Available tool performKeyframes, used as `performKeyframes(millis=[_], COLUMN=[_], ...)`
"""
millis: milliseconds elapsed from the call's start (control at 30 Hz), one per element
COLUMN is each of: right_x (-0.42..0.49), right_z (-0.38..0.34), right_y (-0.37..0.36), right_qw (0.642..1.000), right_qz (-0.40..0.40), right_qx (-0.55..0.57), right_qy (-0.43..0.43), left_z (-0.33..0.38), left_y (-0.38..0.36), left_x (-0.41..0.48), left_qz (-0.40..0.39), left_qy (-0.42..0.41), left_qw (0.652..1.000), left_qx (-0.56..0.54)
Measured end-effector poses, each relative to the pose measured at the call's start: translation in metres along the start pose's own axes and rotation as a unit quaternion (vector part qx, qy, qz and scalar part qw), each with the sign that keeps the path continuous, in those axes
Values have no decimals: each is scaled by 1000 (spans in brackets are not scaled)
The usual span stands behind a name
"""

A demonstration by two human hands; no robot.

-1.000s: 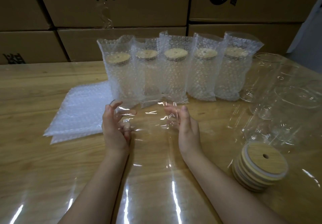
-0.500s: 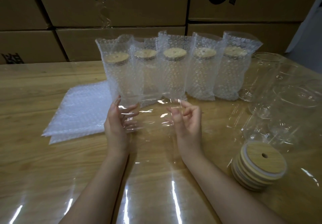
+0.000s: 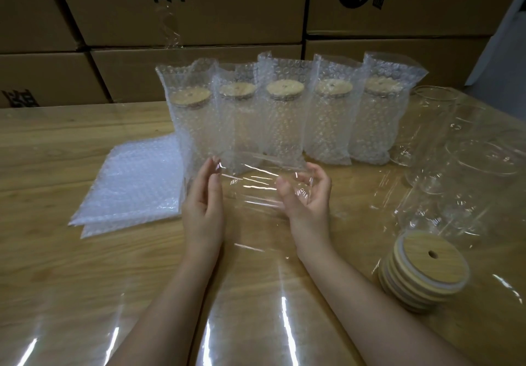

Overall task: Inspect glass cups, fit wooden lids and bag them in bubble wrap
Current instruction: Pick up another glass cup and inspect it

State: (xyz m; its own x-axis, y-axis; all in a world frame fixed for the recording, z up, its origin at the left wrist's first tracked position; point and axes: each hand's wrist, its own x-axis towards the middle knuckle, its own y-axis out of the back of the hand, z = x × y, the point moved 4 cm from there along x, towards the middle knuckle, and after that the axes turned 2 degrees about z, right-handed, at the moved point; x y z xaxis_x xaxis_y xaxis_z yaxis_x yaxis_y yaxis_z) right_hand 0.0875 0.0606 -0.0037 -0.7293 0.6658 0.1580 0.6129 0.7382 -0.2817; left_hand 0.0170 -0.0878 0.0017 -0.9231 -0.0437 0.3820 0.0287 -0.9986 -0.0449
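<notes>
Moved: my right hand [image 3: 307, 195] has rolled palm-up, fingers curled round one end of the glass cup [image 3: 253, 189]; my left hand [image 3: 203, 203] now flat, straight fingers pressing the other end. Cup: on its side, held between both above the desk [image 3: 42, 172]. Behind: five bagged cups [image 3: 280, 121], lidded, upright in a row. Left: flat bubble-wrap bags [image 3: 133, 186]. Right: bare glasses [image 3: 432, 132], stacked wooden lids [image 3: 427, 271]

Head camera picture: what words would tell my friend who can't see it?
A clear glass cup is held sideways over a wooden table, the left hand flat against one end, the right hand curled round the other. Behind stand five lidded cups in bubble wrap bags; a stack of wooden lids lies to the right.
</notes>
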Motion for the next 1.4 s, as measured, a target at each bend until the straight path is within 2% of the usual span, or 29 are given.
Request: performKeyframes(millis=[100, 233, 333, 433, 533, 667, 800, 967, 1100, 1200, 1400], right_x=[4, 4, 6, 4, 0, -3, -2, -1, 3, 6, 7], right_z=[0, -1, -2, -3, -2, -1, 1, 2, 1, 0, 0], right_y=[5, 3, 4, 1, -5, -5, -3, 0, 4, 6, 6], right_qw=[997, 991, 996, 999, 998, 996, 996, 996, 998, 999, 999], right_qz=[34, 31, 20, -15, -55, -60, -42, -7, 30, 43, 40], right_qx=[57, 117, 76, 29, -20, -69, -71, -75, -46, 26, 15], right_qy=[-47, -54, -47, -31, -20, 14, 16, 44, 26, -8, -24], left_z=[-6, -6, -8, -13, -9, -6, -4, -3, 0, -5, -10], left_y=[-2, -6, -7, -7, -4, -3, -4, -5, -8, -9, -13], left_x=[1, 2, 4, 9, 11, 8, 8, 2, 1, 1, 4], left_qz=[-24, -58, -52, -40, -29, -16, -16, -42, -69, -84, -98], left_qy=[-4, 23, 78, 184, 238, 211, 173, 110, 59, 73, 139], left_qw=[1000, 997, 992, 970, 949, 963, 976, 990, 994, 992, 982], left_qx=[6, -34, -79, -156, -203, -169, -131, -78, -53, -58, -79])
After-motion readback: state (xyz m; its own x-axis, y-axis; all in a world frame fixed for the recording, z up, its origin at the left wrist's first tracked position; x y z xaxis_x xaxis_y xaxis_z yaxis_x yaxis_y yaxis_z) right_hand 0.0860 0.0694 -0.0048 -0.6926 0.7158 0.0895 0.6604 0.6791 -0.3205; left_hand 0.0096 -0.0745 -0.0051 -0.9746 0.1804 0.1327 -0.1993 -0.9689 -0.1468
